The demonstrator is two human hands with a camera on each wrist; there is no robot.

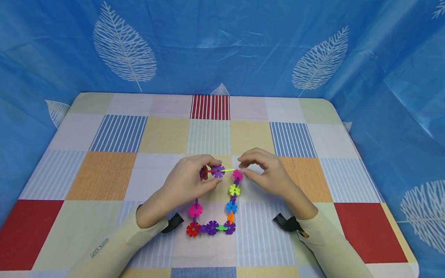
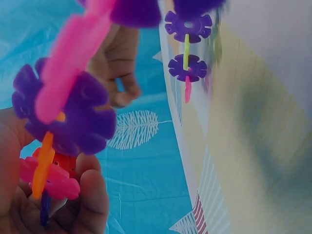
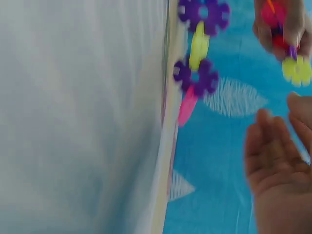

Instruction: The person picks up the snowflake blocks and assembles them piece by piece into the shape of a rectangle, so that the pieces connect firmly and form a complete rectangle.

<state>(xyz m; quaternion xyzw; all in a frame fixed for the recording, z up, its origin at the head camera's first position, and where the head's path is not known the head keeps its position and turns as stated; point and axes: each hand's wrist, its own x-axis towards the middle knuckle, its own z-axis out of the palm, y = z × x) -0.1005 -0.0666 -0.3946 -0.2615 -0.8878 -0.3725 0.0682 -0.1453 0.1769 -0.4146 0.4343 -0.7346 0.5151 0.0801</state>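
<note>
My left hand (image 1: 187, 175) grips one end of a chain of colourful interlocking plastic snowflake discs, around red and pink discs (image 2: 53, 180). A purple disc (image 1: 218, 171) and a yellow-green disc (image 3: 296, 71) stick out past its fingertips. To the right is my right hand (image 1: 271, 173), its fingers apart and nothing between them in the right wrist view. In the head view it is nearest the pink disc (image 1: 238, 175) at the chain's other end. The rest of the chain lies on the table in a U shape, with a purple disc (image 1: 212, 227) along its near side.
A patchwork-patterned cloth (image 1: 163, 135) covers the table. Blue curtain (image 1: 222, 46) with white leaf prints surrounds its back and sides. Black straps (image 1: 172, 223) hang by both wrists.
</note>
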